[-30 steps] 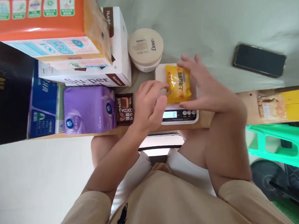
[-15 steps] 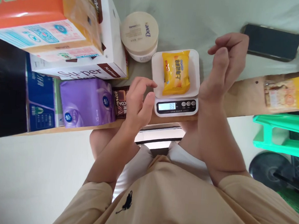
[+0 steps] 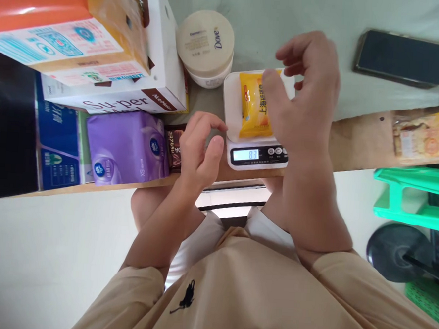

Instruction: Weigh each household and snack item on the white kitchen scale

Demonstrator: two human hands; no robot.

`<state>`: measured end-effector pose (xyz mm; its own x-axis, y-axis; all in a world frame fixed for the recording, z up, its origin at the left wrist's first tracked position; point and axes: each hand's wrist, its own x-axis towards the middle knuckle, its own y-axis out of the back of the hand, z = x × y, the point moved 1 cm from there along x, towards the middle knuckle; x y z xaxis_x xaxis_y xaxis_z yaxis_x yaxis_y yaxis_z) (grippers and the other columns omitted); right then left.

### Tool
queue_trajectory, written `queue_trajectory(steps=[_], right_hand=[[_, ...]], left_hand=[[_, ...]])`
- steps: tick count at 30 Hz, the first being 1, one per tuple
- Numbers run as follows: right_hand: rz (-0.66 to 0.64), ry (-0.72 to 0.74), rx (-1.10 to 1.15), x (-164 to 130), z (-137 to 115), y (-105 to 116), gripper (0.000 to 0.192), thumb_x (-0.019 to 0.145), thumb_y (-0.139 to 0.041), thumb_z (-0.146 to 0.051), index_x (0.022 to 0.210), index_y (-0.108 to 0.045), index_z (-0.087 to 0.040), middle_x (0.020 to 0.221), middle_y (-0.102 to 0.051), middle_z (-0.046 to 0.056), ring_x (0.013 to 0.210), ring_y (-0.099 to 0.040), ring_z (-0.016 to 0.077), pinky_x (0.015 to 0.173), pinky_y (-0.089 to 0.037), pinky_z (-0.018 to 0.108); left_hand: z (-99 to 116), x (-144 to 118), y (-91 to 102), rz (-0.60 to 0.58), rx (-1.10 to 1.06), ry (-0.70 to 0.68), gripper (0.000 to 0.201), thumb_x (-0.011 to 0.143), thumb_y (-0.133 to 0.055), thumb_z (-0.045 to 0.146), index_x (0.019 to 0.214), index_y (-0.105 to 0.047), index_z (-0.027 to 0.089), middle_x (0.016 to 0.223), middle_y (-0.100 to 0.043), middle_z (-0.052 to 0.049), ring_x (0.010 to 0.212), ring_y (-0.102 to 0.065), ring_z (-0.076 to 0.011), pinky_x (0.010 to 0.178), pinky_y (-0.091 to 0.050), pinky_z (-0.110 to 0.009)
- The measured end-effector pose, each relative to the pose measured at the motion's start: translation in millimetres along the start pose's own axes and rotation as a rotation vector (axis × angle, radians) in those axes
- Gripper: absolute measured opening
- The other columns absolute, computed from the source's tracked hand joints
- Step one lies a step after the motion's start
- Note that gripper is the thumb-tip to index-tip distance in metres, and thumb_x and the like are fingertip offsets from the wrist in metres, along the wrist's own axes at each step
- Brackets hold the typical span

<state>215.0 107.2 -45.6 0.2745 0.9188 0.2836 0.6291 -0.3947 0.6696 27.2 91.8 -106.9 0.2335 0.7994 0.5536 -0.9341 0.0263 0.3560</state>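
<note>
A yellow soap packet (image 3: 252, 107) lies on the white kitchen scale (image 3: 232, 110), whose lit display (image 3: 247, 155) reads 83. My right hand (image 3: 306, 90) hovers over the packet's right side, fingers curled and apart, holding nothing. My left hand (image 3: 200, 148) rests loosely curled just left of the scale, empty, partly covering a brown cocoa bar (image 3: 174, 147).
A purple pack (image 3: 126, 146), stacked white and orange boxes (image 3: 100, 53) and a Dove jar (image 3: 206, 44) crowd the left of the wooden shelf (image 3: 358, 143). A black phone (image 3: 402, 57) lies at the right, a small packet (image 3: 416, 139) near it. A green stool (image 3: 414, 199) stands below right.
My right hand let go of the soap packet, lifted off to the right, then came back over it. The scale display lit with a reading. My left hand pulled back slightly.
</note>
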Motion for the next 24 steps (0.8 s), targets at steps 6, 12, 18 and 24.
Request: queue_trajectory(steps=[6,12,18,24], right_hand=[[-0.194,-0.169,-0.227,-10.5,-17.6,-10.3,0.039,0.088,-0.071,-0.027,0.124,-0.060,-0.022,0.138,-0.059,0.015,0.136,-0.057,0.0301,0.123,-0.045,0.050],[-0.274,-0.214,-0.257,-21.8,-22.2,-25.1,0.057,0.082,-0.072,-0.021,0.137,-0.057,-0.024,0.159,-0.043,0.018,0.143,-0.047,0.0408,0.118,-0.047,0.060],[-0.296,-0.213,-0.343,-20.5,-13.3,-22.1,0.066,0.087,-0.062,-0.015,0.150,-0.048,-0.023,0.163,-0.036,0.019,0.148,-0.047,0.0389,0.120,-0.048,0.059],[-0.260,-0.120,-0.421,-20.1,-16.9,-17.1,0.056,0.098,-0.049,-0.019,0.153,-0.052,-0.028,0.162,-0.046,0.018,0.138,-0.056,0.0350,0.118,-0.048,0.058]], left_hand=[[3.4,2.1,-0.6,-0.017,-0.002,0.001,0.036,0.111,-0.044,0.049,0.096,-0.065,0.025,0.092,-0.071,-0.003,0.091,-0.066,-0.0199,0.082,-0.052,-0.038],[2.1,1.7,-3.6,-0.029,0.039,0.043,0.045,0.111,-0.040,0.059,0.094,-0.065,0.027,0.094,-0.072,-0.003,0.091,-0.068,-0.0202,0.084,-0.052,-0.038],[0.3,3.1,-4.8,0.023,-0.060,0.048,0.044,0.111,-0.041,0.052,0.088,-0.069,0.027,0.088,-0.069,-0.004,0.087,-0.066,-0.0221,0.081,-0.049,-0.042],[0.1,3.7,-8.3,0.038,-0.097,0.023,0.043,0.109,-0.045,0.057,0.087,-0.069,0.029,0.087,-0.068,-0.006,0.086,-0.065,-0.0236,0.077,-0.047,-0.045]])
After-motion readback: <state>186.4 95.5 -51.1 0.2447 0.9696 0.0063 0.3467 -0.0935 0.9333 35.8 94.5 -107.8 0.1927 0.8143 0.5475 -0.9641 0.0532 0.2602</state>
